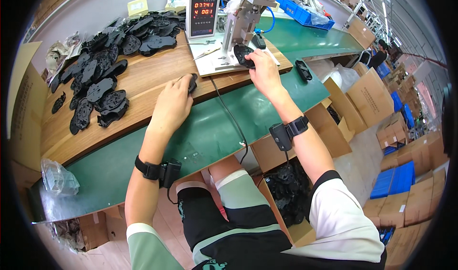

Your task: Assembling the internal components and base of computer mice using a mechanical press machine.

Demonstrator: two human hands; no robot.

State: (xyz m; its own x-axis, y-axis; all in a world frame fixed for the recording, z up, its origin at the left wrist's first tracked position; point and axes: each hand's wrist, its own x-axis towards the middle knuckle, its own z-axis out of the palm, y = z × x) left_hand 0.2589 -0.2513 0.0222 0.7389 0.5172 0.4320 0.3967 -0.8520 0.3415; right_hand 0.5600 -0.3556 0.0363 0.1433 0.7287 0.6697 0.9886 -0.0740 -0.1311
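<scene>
My right hand (265, 71) is closed on the edge of a black moulded plastic shell (242, 55), which sits under the head of a metal bench press (239, 27). On the wooden board's front part, my left hand (172, 100) grips a second dark plastic part (192, 83), mostly hidden by the fingers. A large heap of similar black plastic shells (101, 88) spreads over the board to the left. One more black part (303, 70) lies alone on the green table, right of the board. Tweezers (208, 52) rest on the press's white base plate (210, 68).
A counter box with red digits (202, 17) stands left of the press. A black cable (228, 108) runs down over the table edge. Below right is an open carton of black parts (287, 193). A clear plastic container (59, 178) sits at the left corner; a blue crate (305, 13) stands behind.
</scene>
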